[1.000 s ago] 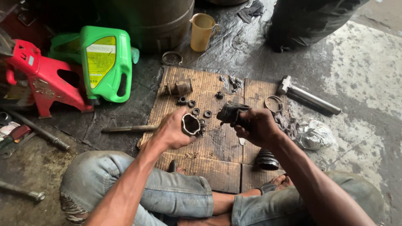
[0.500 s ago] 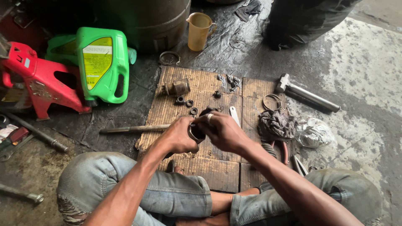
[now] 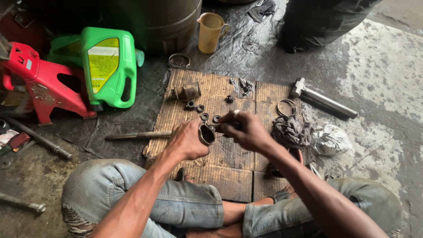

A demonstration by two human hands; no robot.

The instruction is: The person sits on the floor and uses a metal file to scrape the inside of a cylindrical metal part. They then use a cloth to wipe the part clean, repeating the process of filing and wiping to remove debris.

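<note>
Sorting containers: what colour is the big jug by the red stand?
Bright green jug, yellow label; head view.

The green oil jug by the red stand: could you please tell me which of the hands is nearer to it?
Left. The left hand sits right of the green oil jug; the right hand lies farther right.

green jug (image 3: 110, 66) with yellow label (image 3: 102, 59) stands beside red stand (image 3: 39, 83).
</note>
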